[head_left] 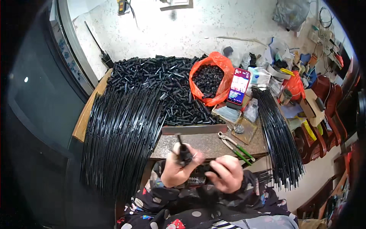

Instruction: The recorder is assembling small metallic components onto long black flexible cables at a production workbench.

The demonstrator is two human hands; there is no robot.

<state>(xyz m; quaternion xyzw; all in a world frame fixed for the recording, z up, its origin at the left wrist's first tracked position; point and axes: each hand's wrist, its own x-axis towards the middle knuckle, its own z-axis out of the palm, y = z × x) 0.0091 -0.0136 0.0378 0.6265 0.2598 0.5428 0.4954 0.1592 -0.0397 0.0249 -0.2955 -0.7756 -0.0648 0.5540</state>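
My left hand (176,171) is closed around a black plastic fitting (185,154), and a thin dark rod sticks up from it. To its right, my right hand (228,174) is curled, thumb and fingers drawn together. Motion blurs its fingertips, and whatever they pinch is too dark to make out. Both hands are over my lap, in front of the table edge. Beyond them lies a large heap of short black plastic tubes (152,74), held at the front by a low metal strip (194,129). A long bundle of thin black rods (118,141) hangs off the table at left.
An orange plastic bag (217,57) of small black parts stands by the heap, beside a lit phone (239,87). Green-handled pincers (236,148) lie near the front edge. Another bundle of black rods (280,141) hangs at right, before clutter and wooden chairs (320,141).
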